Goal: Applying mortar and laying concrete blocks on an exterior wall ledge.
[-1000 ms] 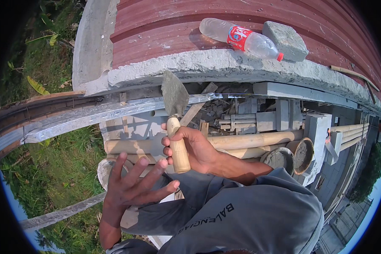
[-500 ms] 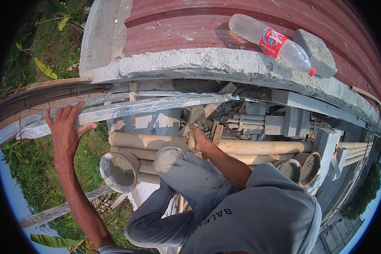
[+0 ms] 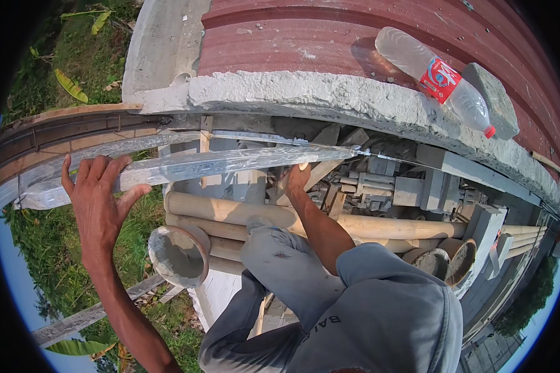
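Note:
My left hand (image 3: 98,193) grips the left end of a long, silvery metal straightedge (image 3: 199,166), fingers over its upper edge and thumb stuck out below. The bar runs right along the gap beside the concrete ledge (image 3: 280,93), smeared with mortar. My right hand (image 3: 297,179) is closed around the wooden handle (image 3: 303,166) of a trowel, just under the bar's middle; the blade is hidden behind the bar. A thin taut string (image 3: 410,162) continues right from the bar's far end.
Bamboo poles (image 3: 230,211) lie below my arms. A mortar bucket (image 3: 179,256) stands at left, and two more buckets (image 3: 460,260) at right. A plastic bottle (image 3: 442,81) rests by a concrete chunk (image 3: 493,99) on red roofing (image 3: 305,37). Grass (image 3: 50,248) lies far below on the left.
My right hand has moved up with the trowel to the bar, and its blade has gone out of sight behind it. My left hand stays on the bar. The view has shifted slightly.

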The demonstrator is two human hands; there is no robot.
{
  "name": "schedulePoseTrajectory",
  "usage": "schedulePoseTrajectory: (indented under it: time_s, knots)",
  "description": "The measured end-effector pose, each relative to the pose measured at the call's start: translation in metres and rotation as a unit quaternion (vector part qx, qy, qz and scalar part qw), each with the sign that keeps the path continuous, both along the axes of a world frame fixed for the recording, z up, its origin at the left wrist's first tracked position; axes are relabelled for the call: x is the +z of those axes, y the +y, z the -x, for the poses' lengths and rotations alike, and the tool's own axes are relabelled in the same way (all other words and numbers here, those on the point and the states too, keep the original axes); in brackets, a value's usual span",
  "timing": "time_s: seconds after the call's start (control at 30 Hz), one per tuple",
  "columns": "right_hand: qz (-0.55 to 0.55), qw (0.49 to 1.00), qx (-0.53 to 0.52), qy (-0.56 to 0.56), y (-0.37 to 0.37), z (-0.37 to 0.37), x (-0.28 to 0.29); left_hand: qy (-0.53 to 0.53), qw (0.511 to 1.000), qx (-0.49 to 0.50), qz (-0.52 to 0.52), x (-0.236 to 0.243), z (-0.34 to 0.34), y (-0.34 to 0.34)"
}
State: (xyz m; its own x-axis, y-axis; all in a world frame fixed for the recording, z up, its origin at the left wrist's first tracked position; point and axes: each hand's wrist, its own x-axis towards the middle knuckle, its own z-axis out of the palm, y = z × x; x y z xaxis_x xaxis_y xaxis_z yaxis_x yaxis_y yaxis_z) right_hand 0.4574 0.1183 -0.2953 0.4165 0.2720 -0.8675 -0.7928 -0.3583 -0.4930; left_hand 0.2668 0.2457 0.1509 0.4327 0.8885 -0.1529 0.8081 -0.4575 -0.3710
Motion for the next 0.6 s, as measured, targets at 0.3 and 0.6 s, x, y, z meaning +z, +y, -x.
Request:
schedulePoseTrajectory:
  time_s: [0.3, 0.6]
  knots:
    - [-0.008, 0.928, 0.272, -0.255, -0.047, 0.002, -0.012, 0.003, 0.999, 0.045, 0.019, -0.001, -0.009, 0.004]
    - [-0.013, 0.828, 0.531, -0.178, -0.059, 0.008, 0.017, 0.008, 0.999, 0.030, 0.019, -0.004, -0.007, 0.004]
